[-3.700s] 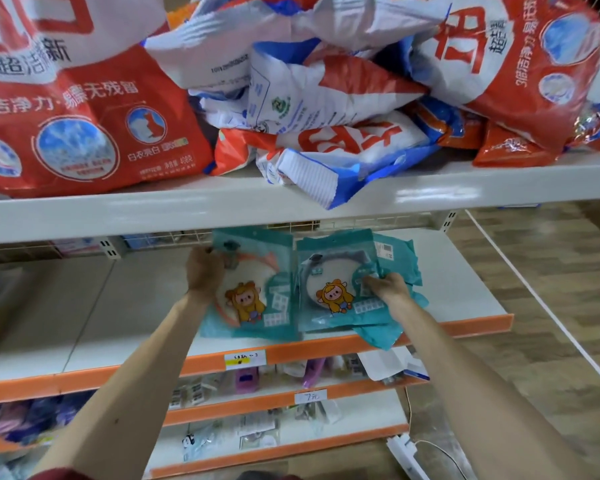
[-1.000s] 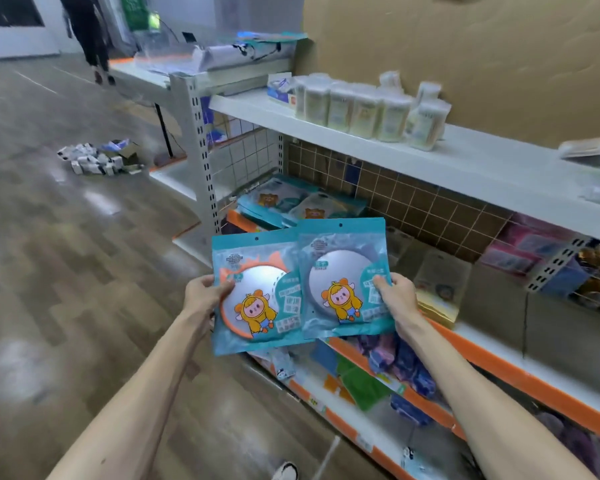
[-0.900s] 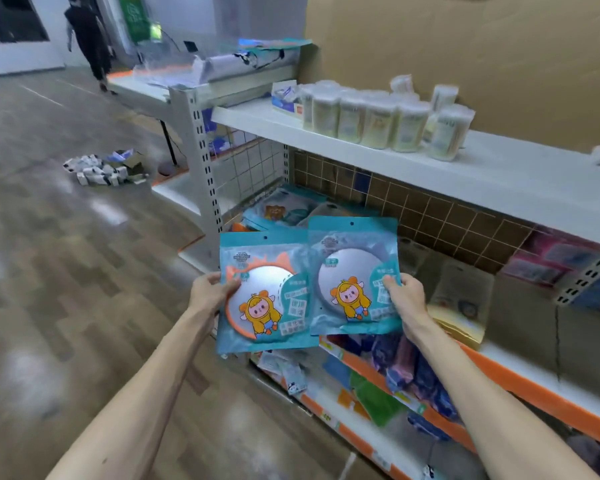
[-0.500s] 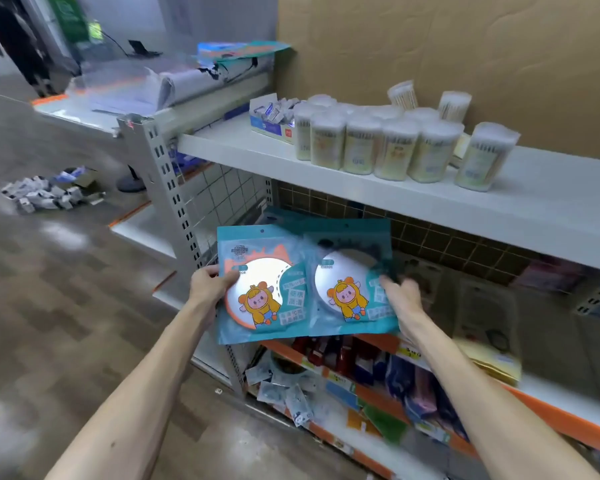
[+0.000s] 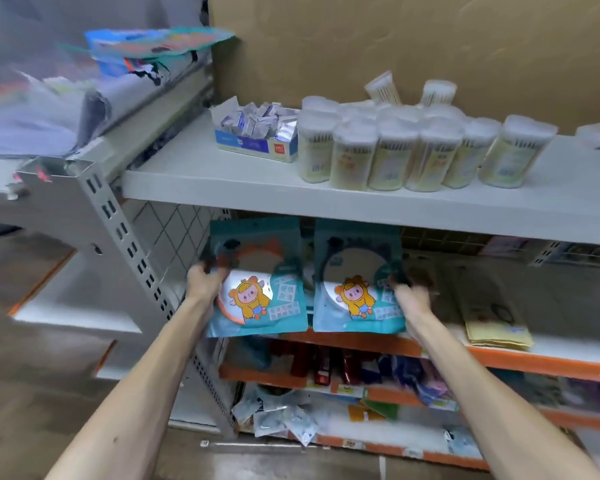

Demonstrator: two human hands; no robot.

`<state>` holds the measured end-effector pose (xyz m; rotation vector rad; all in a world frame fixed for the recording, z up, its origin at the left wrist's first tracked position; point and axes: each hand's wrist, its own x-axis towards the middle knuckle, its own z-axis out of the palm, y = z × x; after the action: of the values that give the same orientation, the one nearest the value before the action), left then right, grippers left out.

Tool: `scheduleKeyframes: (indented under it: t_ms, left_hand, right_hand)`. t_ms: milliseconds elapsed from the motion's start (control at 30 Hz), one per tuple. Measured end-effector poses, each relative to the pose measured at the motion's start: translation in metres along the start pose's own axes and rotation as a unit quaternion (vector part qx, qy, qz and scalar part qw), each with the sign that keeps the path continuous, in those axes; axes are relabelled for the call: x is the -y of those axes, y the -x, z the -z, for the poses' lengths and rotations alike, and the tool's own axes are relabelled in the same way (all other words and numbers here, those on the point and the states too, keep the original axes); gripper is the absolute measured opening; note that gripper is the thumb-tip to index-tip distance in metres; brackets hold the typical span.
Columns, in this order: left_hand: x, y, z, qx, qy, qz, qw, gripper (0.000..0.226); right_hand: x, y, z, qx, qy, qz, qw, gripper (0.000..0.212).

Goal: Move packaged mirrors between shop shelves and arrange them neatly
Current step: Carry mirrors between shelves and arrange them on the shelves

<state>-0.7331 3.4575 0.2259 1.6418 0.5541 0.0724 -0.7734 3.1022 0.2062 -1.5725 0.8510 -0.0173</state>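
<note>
Two teal packaged mirrors with a cartoon figure are held side by side at the mouth of the middle shelf [image 5: 551, 358]. My left hand [image 5: 205, 284] grips the left edge of the left mirror pack [image 5: 257, 282]. My right hand [image 5: 411, 294] grips the right edge of the right mirror pack [image 5: 357, 278]. Both packs stand upright, their tops under the upper shelf [image 5: 194, 174], their bottoms at the orange shelf edge. More teal packs may lie behind them, mostly hidden.
Several white tubs of cotton swabs [image 5: 395, 150] and a small blue box of sachets [image 5: 257, 133] stand on the upper shelf. Flat yellow packets [image 5: 496, 327] lie right of the mirrors. A grey slotted upright [image 5: 125, 244] stands left. Lower shelves hold mixed goods.
I have stepped closer to the shelf. Both hands have carried the two mirror packs forward, up under the upper shelf, and the packs have drawn slightly apart.
</note>
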Motion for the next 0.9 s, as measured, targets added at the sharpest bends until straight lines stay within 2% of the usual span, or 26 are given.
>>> scheduleKeyframes:
  t_ms: [133, 267, 300, 367, 433, 500, 633, 767, 833, 900]
  left_hand:
    - [0.002, -0.034, 0.007, 0.004, -0.02, 0.01, 1.0, 0.027]
    - [-0.012, -0.048, 0.006, 0.015, -0.022, -0.025, 0.999, 0.005]
    - [-0.016, -0.052, 0.003, 0.019, -0.014, -0.036, 0.999, 0.01]
    - [-0.016, -0.06, -0.003, 0.025, -0.009, -0.039, 0.999, 0.003]
    - [-0.012, -0.068, -0.007, 0.02, -0.012, -0.026, 0.999, 0.002]
    - [-0.006, -0.075, -0.01, 0.024, -0.055, -0.026, 0.998, 0.008]
    - [0.006, -0.088, -0.022, 0.045, -0.105, -0.023, 0.993, 0.024]
    - [0.014, -0.096, -0.033, 0.063, -0.119, -0.023, 0.991, 0.046]
    - [0.012, -0.094, -0.035, 0.073, -0.166, -0.031, 0.983, 0.039]
    - [0.011, -0.097, -0.037, 0.043, -0.196, -0.073, 0.977, 0.034]
  right_hand:
    - [0.002, 0.008, -0.017, -0.024, -0.004, 0.015, 1.0, 0.019]
    - [0.009, 0.011, -0.033, -0.032, -0.014, 0.008, 0.999, 0.005]
    - [0.011, 0.009, -0.038, -0.036, -0.016, 0.011, 0.999, 0.006]
    - [0.015, 0.006, -0.046, -0.04, -0.004, 0.017, 0.999, 0.01]
    - [0.015, 0.003, -0.053, -0.05, -0.005, 0.029, 0.998, 0.024]
    - [0.011, 0.001, -0.059, -0.052, -0.027, 0.044, 0.997, 0.033]
    - [0.001, -0.005, -0.063, -0.062, -0.044, 0.05, 0.996, 0.02]
    - [0.003, -0.01, -0.063, -0.076, -0.025, 0.034, 0.996, 0.023]
    - [0.005, -0.011, -0.064, -0.076, -0.027, 0.035, 0.996, 0.023]
    - [0.006, -0.011, -0.066, -0.078, -0.023, 0.049, 0.996, 0.024]
